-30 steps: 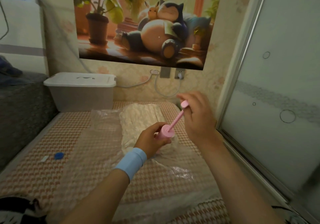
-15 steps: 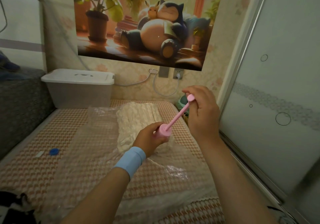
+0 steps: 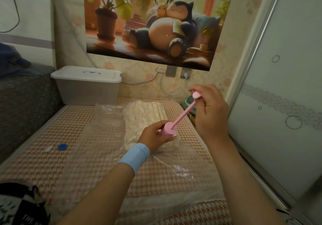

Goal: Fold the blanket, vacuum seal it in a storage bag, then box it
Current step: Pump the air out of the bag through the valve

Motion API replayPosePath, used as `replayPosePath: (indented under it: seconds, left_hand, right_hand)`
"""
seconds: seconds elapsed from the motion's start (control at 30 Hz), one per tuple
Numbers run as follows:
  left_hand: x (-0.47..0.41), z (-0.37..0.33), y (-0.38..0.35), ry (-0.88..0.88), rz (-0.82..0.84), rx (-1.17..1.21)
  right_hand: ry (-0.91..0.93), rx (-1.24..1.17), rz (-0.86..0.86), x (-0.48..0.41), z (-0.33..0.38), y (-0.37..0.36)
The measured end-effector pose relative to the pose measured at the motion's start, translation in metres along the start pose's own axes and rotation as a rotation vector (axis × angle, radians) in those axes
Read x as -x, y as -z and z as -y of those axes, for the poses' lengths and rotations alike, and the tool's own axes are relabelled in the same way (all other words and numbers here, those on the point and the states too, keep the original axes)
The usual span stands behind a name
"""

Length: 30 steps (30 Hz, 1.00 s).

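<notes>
Our left hand [image 3: 155, 135] curls round the pink pump [image 3: 168, 130] barrel over the storage bag [image 3: 104, 137]; our right hand [image 3: 210, 110], raised, pinches its plunger handle [image 3: 196, 95].

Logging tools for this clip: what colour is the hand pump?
The hand pump is pink, barrel and rod alike; head view.

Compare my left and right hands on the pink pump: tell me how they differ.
Left hand wraps round the barrel of the pink pump, low over the clear bag. The right hand pinches the knob on the extended plunger rod, higher and to the right. The left wrist wears a blue band, and the right wrist is bare. Both grip parts of the same pump.
</notes>
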<state>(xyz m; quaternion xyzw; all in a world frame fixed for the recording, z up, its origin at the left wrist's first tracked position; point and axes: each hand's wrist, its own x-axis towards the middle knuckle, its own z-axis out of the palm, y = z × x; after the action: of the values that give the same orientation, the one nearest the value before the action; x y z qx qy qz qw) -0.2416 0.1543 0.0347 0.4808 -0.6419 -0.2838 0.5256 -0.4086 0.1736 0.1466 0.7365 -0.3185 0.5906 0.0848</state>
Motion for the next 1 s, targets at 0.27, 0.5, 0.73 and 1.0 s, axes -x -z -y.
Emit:
replayPosePath:
  seconds: [0.27,0.5,0.73,1.0]
  left_hand:
    - [0.006,0.005,-0.007,0.005,-0.033,0.006]
    - [0.002,0.003,0.000,0.007,-0.026,0.011]
    - [0.009,0.011,0.001,0.009,-0.024,0.040]
    - [0.005,0.007,0.003,0.030,-0.060,-0.035]
  right_hand:
    - [-0.124,-0.063,0.473,0.071,-0.023,-0.050]
    - [-0.052,-0.025,0.200,0.014,0.002,-0.014]
    - [-0.010,-0.069,0.113,0.033,-0.001,-0.038]
    - [-0.036,0.006,0.450,0.035,-0.009,-0.039]
